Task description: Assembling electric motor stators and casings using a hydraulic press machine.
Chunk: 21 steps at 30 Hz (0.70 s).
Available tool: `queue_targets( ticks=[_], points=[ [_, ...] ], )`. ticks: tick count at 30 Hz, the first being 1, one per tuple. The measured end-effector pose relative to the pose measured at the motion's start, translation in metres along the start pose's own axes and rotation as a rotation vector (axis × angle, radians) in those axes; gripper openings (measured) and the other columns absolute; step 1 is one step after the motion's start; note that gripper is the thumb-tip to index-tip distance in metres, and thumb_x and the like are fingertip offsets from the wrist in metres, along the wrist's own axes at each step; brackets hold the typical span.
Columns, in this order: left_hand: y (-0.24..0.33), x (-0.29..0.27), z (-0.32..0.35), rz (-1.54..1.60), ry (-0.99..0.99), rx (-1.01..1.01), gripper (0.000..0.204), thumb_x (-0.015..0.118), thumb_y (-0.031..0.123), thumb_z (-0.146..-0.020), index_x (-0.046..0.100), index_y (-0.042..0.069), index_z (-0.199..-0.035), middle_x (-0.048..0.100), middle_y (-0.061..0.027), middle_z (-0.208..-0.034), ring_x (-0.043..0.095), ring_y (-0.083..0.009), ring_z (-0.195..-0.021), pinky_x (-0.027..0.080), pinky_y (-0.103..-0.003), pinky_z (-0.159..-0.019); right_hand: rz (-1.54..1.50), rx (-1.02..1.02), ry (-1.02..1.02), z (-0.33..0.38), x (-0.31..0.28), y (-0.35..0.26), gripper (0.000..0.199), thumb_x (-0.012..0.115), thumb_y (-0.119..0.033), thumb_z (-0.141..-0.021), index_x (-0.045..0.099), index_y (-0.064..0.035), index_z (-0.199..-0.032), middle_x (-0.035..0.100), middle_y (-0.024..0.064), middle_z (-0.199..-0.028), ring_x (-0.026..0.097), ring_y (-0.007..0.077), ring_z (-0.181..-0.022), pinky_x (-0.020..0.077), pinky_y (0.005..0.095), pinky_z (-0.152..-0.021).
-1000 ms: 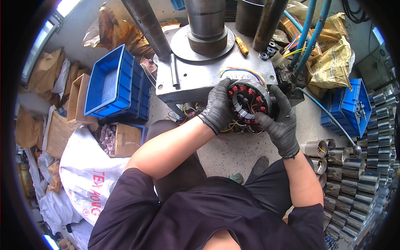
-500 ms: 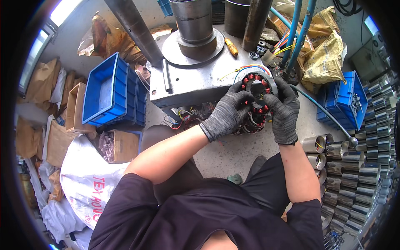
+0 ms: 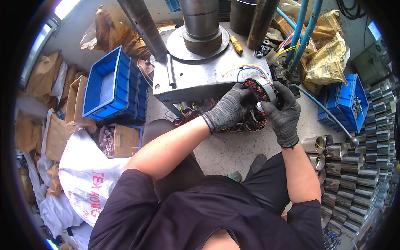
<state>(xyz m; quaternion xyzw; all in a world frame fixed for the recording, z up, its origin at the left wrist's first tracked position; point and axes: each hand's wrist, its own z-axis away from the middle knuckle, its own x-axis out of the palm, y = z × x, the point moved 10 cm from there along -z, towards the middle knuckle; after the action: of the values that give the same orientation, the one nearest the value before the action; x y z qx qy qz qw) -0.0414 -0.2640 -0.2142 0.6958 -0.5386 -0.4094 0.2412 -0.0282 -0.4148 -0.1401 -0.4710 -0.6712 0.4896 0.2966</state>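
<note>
Gripping a round motor stator (image 3: 259,89) with red windings, both gloved hands close around it right of centre — the left hand (image 3: 230,107) on its left side, the right hand (image 3: 284,113) on its right. It sits at the front edge of the grey press table (image 3: 196,75); blue crates (image 3: 109,85) stand left.

My left grip (image 3: 231,109) covers the near left side of the stator (image 3: 259,89) I hold at the bench's (image 3: 196,79) front right corner; my right grip (image 3: 285,114) hides its right side. How far its coloured wires run beneath my gloves cannot be told. More stators (image 3: 246,125) below the bench's front edge sit half behind my hands. The press column (image 3: 200,21) is cut off by the top edge.
</note>
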Motion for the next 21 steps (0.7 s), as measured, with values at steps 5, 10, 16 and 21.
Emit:
queue_targets(
  ticks=[5, 10, 16, 21],
  points=[
    [0.025, 0.006, 0.004, -0.283, -0.146, 0.194, 0.016, 0.079, 0.016, -0.074, 0.078, 0.013, -0.09, 0.074, -0.0059, -0.099, 0.072, -0.0301, -0.108, 0.056, -0.046, -0.097, -0.057, -0.026, -0.005, 0.002, 0.0, 0.001, 0.061, 0.085, 0.004, -0.078, 0.065, -0.0019, -0.136, 0.073, 0.0058, -0.116, 0.069, 0.0104, -0.098, 0.0581, 0.0277, -0.085],
    [0.004, 0.01, 0.003, -0.326, -0.273, -0.034, 0.017, 0.078, 0.014, -0.075, 0.079, 0.013, -0.092, 0.074, -0.0078, -0.099, 0.072, -0.0294, -0.109, 0.056, -0.045, -0.097, -0.002, -0.014, -0.034, 0.004, 0.004, 0.003, 0.061, 0.084, 0.003, -0.078, 0.066, -0.0038, -0.136, 0.072, 0.004, -0.115, 0.067, 0.0081, -0.094, 0.0575, 0.0265, -0.08],
    [-0.071, 0.011, 0.025, 0.653, 0.078, -0.555, 0.026, 0.078, 0.016, -0.077, 0.078, 0.009, -0.102, 0.072, -0.0156, -0.105, 0.071, -0.0326, -0.109, 0.056, -0.045, -0.099, 0.068, -0.057, -0.025, 0.0, 0.004, 0.003, 0.062, 0.085, 0.001, -0.079, 0.065, -0.0043, -0.138, 0.071, 0.0023, -0.113, 0.065, 0.0067, -0.088, 0.0563, 0.0256, -0.076],
    [0.024, -0.005, 0.0, -0.364, -0.308, -0.167, 0.035, 0.079, 0.018, -0.082, 0.072, 0.005, -0.114, 0.065, -0.0217, -0.123, 0.064, -0.0367, -0.121, 0.053, -0.044, -0.104, -0.09, -0.007, 0.051, -0.001, -0.008, 0.001, 0.063, 0.086, 0.0, -0.081, 0.064, -0.0029, -0.14, 0.071, 0.003, -0.113, 0.065, 0.0073, -0.09, 0.0565, 0.0261, -0.077]
  ],
)
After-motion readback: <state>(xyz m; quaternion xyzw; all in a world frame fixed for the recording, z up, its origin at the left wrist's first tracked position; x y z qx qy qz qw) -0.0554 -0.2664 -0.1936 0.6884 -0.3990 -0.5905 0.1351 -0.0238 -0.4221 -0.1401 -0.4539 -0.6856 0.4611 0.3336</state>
